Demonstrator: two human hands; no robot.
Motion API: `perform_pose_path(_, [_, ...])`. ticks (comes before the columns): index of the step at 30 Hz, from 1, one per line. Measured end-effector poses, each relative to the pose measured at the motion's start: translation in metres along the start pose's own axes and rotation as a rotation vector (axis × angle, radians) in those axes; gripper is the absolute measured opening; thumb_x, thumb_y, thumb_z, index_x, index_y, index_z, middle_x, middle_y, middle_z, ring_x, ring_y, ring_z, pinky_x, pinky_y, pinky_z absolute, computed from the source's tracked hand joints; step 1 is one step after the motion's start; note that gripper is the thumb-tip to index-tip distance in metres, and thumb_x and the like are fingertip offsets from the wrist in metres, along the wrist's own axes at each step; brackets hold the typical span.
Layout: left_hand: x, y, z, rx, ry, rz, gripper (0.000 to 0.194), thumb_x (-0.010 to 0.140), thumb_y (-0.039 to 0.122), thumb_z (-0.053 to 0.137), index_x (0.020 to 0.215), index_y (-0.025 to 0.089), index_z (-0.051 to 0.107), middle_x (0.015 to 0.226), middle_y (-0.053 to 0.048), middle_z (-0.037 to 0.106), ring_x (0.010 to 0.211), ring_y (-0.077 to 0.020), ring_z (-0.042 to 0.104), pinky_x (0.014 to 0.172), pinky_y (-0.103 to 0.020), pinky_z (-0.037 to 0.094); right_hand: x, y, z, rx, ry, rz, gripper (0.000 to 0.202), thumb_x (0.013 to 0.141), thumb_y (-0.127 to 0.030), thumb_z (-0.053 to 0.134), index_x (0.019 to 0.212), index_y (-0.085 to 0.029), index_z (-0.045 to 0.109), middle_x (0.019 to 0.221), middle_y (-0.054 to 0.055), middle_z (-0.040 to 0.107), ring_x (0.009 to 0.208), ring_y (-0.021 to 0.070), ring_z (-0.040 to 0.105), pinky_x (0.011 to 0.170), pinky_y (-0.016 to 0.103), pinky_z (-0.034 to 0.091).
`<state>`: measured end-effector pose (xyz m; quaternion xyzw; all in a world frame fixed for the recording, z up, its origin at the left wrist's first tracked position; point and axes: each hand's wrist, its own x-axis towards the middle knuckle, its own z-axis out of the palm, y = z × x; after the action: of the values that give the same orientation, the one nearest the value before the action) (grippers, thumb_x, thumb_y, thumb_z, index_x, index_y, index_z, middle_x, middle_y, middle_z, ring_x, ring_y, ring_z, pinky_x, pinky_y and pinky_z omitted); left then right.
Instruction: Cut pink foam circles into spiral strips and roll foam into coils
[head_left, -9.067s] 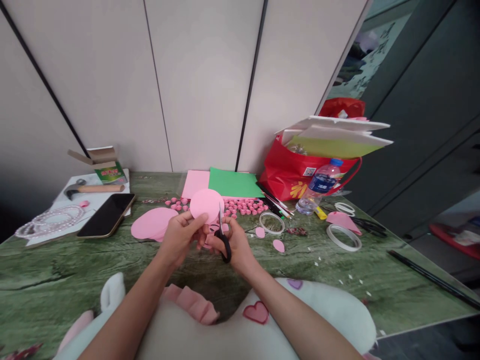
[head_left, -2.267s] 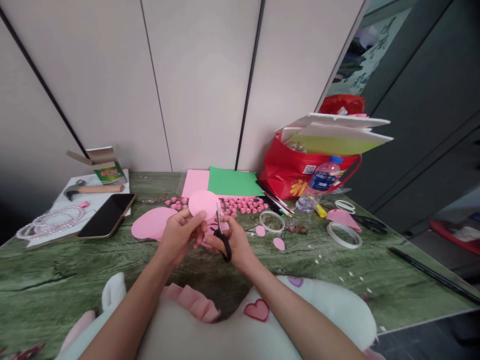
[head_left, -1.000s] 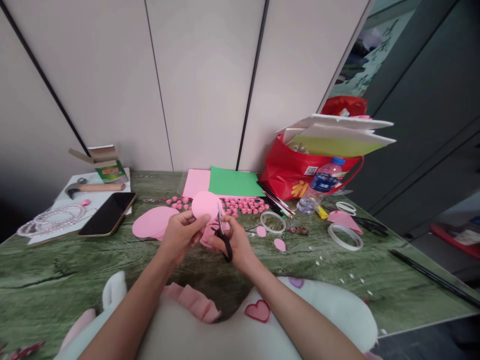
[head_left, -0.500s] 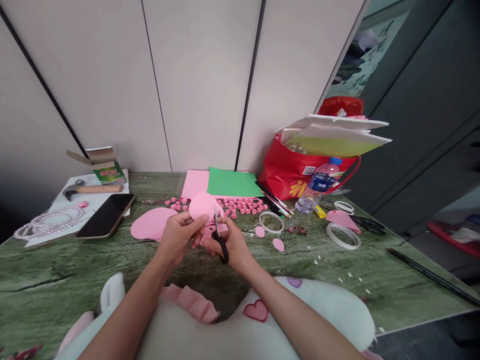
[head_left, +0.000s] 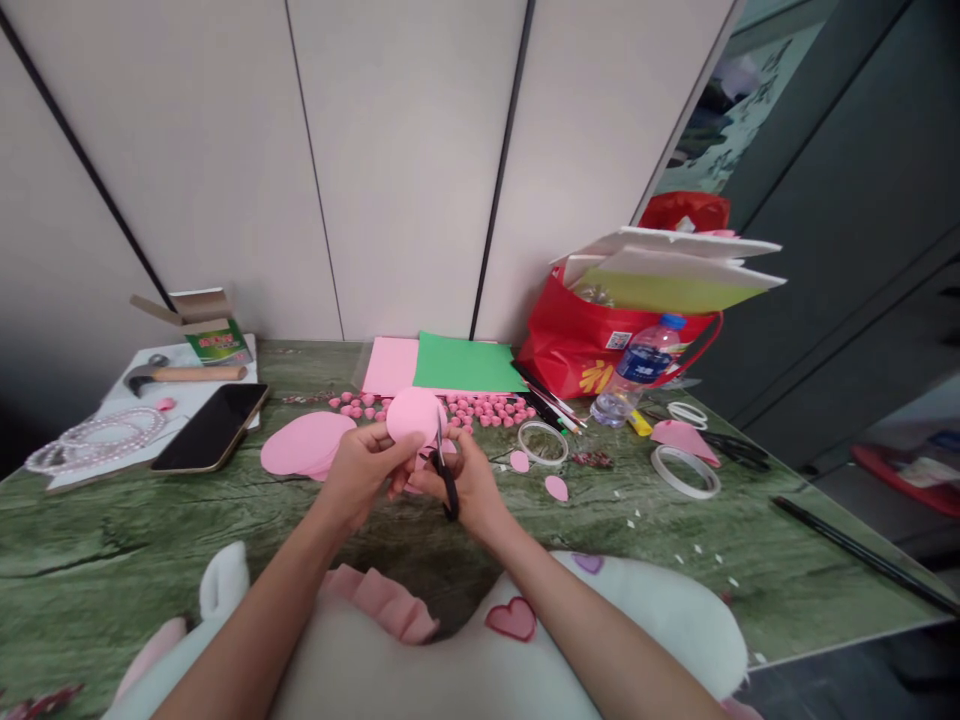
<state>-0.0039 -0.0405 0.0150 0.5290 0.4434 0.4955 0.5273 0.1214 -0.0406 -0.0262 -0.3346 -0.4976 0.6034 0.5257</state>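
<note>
A round pink paper piece is pinched between the thumb and fingers of my left hand, raised above the table. My right hand grips black-handled scissors, whose blades point up along the right edge of the paper. More pink paper shows partly behind the blades and fingers. Left of my hands lie large pink paper ovals, overlapping. Several small pink pieces are spread just beyond my hands. Two small pink paper petals rest to the right.
On the left are a phone, a hammer, pearl strings and an opened box. Behind lie green paper and pens. Rightward are a red bag, a bottle, tape rolls and a black rod.
The held pink paper has moved slightly right, its edge now rounder. The scissors have shifted slightly right and their blades look closer together.
</note>
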Motion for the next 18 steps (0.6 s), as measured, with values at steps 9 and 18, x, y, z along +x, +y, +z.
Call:
perform_pose_path(9, [0.0005,0.0008,-0.0011,-0.006,0.024,0.009,0.022,0.065,0.028,0.062,0.053,0.014,0.049,0.042,0.005,0.049,0.030,-0.0035,0.039,0.029,-0.015,0.026,-0.0005,-0.0017,-0.0027,-0.040,0.001,0.018,0.064,0.045,-0.029,0.077,0.093,-0.021,0.035,0.051,-0.008,0.052,0.043,0.0085,0.046,0.043,0.019,0.034])
perform_pose_path(18, [0.0003,0.0029,-0.0024,-0.048,0.050,0.012,0.022,0.065,0.027,0.063,0.054,0.014,0.049,0.042,0.005,0.049,0.030,-0.0035,0.038,0.029,-0.016,0.027,0.0004,-0.0034,0.0003,-0.054,0.011,0.029,0.063,0.044,-0.034,0.076,0.089,-0.019,0.035,0.042,-0.010,0.050,0.034,0.0069,0.042,0.034,0.016,0.031])
